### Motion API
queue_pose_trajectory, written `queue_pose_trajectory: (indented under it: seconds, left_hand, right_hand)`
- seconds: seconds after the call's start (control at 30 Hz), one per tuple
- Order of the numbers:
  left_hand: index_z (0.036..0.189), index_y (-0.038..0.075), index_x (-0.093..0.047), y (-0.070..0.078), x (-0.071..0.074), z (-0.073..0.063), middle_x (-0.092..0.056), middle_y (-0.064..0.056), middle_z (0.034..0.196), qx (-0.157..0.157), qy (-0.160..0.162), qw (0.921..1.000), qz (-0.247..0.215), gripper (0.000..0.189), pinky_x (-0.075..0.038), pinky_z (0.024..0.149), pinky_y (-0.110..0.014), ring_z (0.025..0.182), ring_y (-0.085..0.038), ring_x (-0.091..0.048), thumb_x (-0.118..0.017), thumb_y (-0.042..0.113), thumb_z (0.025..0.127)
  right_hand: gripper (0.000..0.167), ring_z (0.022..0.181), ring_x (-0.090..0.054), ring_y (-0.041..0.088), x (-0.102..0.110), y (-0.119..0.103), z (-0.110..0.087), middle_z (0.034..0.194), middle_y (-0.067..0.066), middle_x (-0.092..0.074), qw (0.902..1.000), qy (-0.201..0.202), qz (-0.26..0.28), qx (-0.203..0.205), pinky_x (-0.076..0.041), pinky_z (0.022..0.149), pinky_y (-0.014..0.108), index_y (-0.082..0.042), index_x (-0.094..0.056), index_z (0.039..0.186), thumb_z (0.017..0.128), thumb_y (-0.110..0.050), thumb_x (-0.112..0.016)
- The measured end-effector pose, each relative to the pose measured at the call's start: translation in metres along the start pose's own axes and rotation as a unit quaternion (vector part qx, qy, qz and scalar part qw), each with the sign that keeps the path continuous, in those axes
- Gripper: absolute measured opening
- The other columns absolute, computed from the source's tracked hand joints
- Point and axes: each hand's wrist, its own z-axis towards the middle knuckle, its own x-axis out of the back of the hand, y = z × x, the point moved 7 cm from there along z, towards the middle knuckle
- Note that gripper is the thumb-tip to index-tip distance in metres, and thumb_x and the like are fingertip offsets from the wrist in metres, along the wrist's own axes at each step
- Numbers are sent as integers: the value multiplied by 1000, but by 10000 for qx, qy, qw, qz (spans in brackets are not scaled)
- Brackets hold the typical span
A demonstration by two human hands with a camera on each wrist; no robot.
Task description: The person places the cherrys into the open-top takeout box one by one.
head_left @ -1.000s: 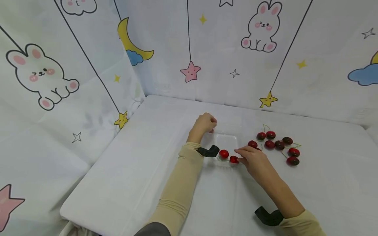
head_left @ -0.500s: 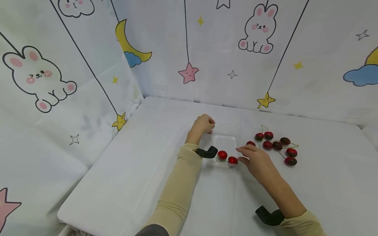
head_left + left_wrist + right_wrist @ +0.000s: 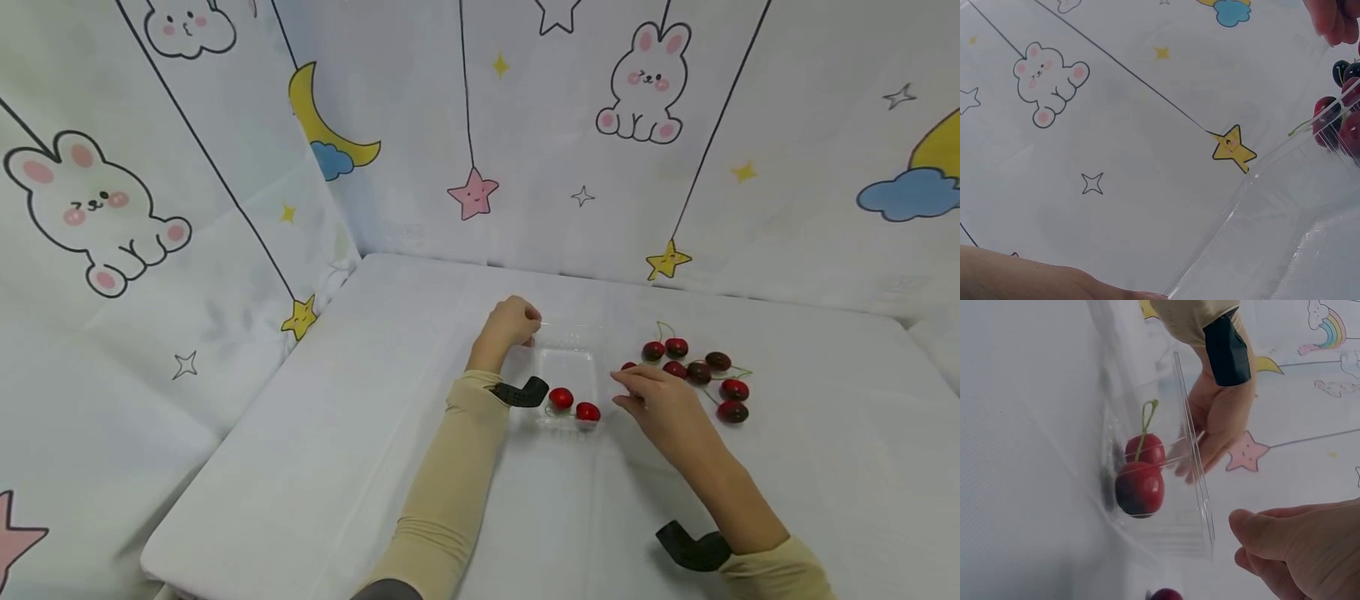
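Observation:
A clear plastic box (image 3: 567, 360) lies on the table, with two red cherries (image 3: 561, 398) at its near end. In the right wrist view the green stem (image 3: 1146, 428) of the cherries stands up inside the box wall. At the box's far left corner, my left hand (image 3: 510, 325) grips the rim between thumb and fingers. My right hand (image 3: 663, 408) hovers just right of the box, thumb and fingertips apart and nothing between them. Beyond it lie several dark red cherries (image 3: 698, 373), one partly hidden by that hand.
White cloth covers the table (image 3: 360, 400). A printed curtain (image 3: 420, 125) with rabbits and stars rises behind and to the left. Dark wrist mounts (image 3: 693, 548) sit on both forearms.
My right hand has let go of the cherry at the box's near right corner and drawn off to the right. The left hand keeps its place on the box. The head view has shifted slightly.

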Motion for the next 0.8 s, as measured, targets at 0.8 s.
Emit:
queue_pose_trajectory:
  seconds: [0.8]
  left_hand:
    - [115,8,-67,2,-1,-2,-70,-6,98,47,-112,9999,-87,24,-49,73,-27,68,-9,-66,-58,17,94]
  right_hand:
    - [38,85,-66,34,23,52,-5,106,21,-66,9977,-18,-75,-679,-55,71,46,2,-67,112,78,-10,-77]
